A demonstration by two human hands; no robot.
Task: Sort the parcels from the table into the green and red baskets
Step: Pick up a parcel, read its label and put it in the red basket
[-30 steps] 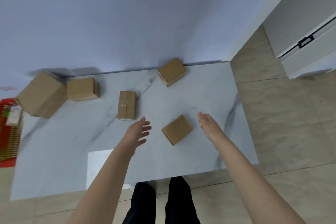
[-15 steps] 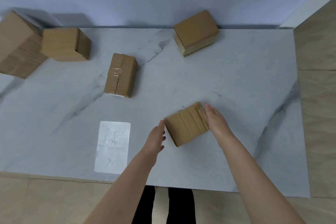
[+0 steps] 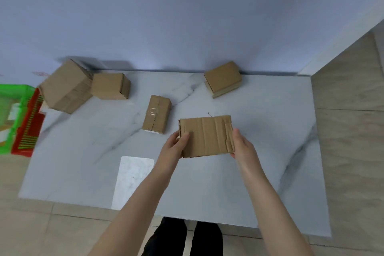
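Looking down from the head camera, a flat brown parcel (image 3: 206, 136) is seen near the middle, held between two hands over the white marble table (image 3: 259, 183). Its left edge is gripped by the left hand (image 3: 173, 147), with the thumb laid on the top face and the fingers tucked behind. Its right edge is gripped by the right hand (image 3: 243, 147), with the thumb set along the side; the other fingers are hidden under the cardboard. The wide face is turned up to the camera, and creases are seen running across it. Whether the parcel touches the table cannot be told.

Four more parcels are seen on the table. A taped box (image 3: 156, 114) is set just to the left of the held parcel and a bit farther back. A small box (image 3: 222, 79) is placed by the wall at the back right. At the back left, a big box (image 3: 64, 87) is tipped on the table's corner, and a middle box (image 3: 110, 86) is set right beside it.

Off the left end of the table, a green basket (image 3: 12, 93) and a red basket (image 3: 29, 129) are seen side by side, with the red one nearer the table. A pale shiny patch (image 3: 133, 181) is seen on the table near its front edge.
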